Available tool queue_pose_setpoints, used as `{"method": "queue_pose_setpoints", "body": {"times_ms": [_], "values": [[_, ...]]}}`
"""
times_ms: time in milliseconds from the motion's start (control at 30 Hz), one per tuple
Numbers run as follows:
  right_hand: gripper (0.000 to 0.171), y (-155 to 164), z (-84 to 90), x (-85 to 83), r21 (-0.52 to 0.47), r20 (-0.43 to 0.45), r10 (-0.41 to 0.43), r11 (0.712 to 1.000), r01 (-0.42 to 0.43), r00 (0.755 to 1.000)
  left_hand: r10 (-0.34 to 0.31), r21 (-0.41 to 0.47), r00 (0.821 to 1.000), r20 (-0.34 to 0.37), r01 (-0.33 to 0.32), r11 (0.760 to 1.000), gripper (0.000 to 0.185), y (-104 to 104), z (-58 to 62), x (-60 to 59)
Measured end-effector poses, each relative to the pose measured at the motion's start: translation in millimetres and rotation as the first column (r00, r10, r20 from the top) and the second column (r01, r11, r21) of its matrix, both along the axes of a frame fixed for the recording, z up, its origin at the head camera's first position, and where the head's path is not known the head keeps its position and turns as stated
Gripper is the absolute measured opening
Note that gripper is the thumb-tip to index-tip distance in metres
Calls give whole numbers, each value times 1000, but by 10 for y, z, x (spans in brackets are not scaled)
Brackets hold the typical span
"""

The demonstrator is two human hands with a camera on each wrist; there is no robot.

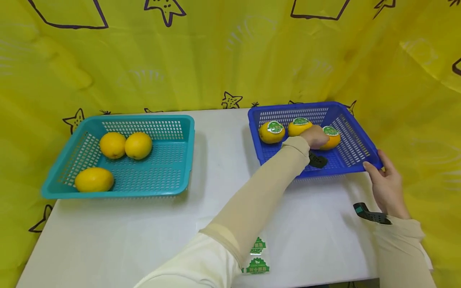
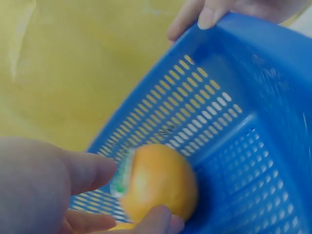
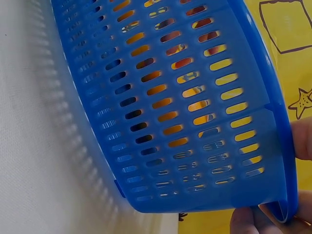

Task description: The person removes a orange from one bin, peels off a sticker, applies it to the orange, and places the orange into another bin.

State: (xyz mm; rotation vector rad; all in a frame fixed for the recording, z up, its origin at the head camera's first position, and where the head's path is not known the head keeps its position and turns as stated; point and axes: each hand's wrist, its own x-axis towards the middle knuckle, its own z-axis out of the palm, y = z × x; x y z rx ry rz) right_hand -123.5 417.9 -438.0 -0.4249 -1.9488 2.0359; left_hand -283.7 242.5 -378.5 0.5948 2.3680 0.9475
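Note:
My left hand reaches into the blue basket, its fingers around an orange at the basket's right side. In the left wrist view the thumb is beside the orange's green-and-white sticker, and fingertips lie against its lower part. Two more stickered oranges, one at the left and one in the middle, sit along the back of this basket. My right hand grips the near right corner of the rim, thumb on top and fingers outside, as the right wrist view also has it.
A teal basket stands at the left of the white table with three oranges bearing no visible stickers. A sheet of green stickers lies near the front edge, partly under my left sleeve. A yellow patterned cloth hangs behind.

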Motion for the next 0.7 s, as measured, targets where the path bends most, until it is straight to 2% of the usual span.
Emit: {"method": "queue_pose_setpoints", "body": {"times_ms": [133, 233, 367, 433, 500, 567, 633, 700], "values": [[76, -11, -2, 2, -11, -4, -7, 1000, 7, 1000, -73, -20, 996, -44, 72, 997, 21, -210, 171, 4], [77, -17, 1, 7, -50, -29, -6, 999, 4, 1000, -114, -24, 991, -70, 113, 993, 38, -427, 318, 48], [79, -16, -2, 8, -103, -57, 6, 995, -12, 998, -162, 36, 986, -44, 164, 986, 51, -834, 479, 93], [79, -13, -2, 4, -90, -54, 18, 996, -23, 998, -181, 60, 983, -42, 183, 981, 51, -1082, 537, 108], [78, -11, 7, 3, -19, -18, 22, 1000, -23, 1000, -193, 85, 980, -51, 197, 977, 54, -1349, 582, 124], [76, -19, 24, 1, 111, 41, 8, 994, -13, 999, -200, 100, 978, -59, 205, 974, 54, -1630, 606, 148], [73, -46, 59, 6, 273, 100, -49, 962, 20, 994, -181, 130, 982, -48, 186, 974, 52, -1919, 627, 193], [70, -107, 112, 18, 385, 114, -147, 918, 93, 983, -157, 155, 986, -52, 163, 974, 51, -2201, 653, 253]]}}
